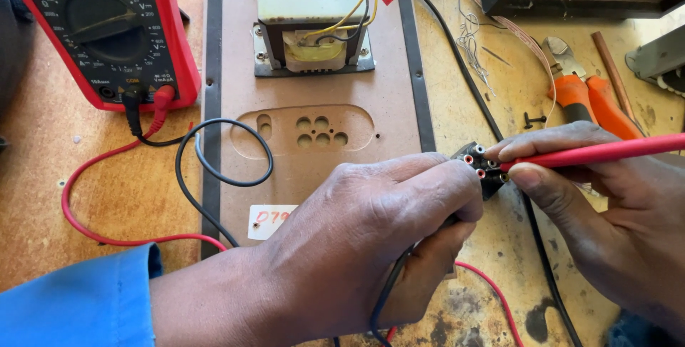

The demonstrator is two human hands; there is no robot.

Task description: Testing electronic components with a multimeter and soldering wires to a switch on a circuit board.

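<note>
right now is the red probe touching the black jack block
Touching: the head view shows the red probe tip meeting a socket on the black jack block, no gap visible.

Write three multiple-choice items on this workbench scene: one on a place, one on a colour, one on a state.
1. Where is the multimeter?
A. top left of the bench
B. bottom right
C. on the transformer

2. What colour is the probe in the right hand?
A. black
B. red
C. yellow

3. How does the left hand stand?
A. flat and open on the bench
B. closed around the small jack block, a black lead running under it
C. resting on the pliers

Answers:
1 A, the red-cased meter sits in the upper left corner.
2 B, the red probe runs between the fingers to the jack block.
3 B, the hand curls around the block, and the black lead comes out beneath it.
</note>
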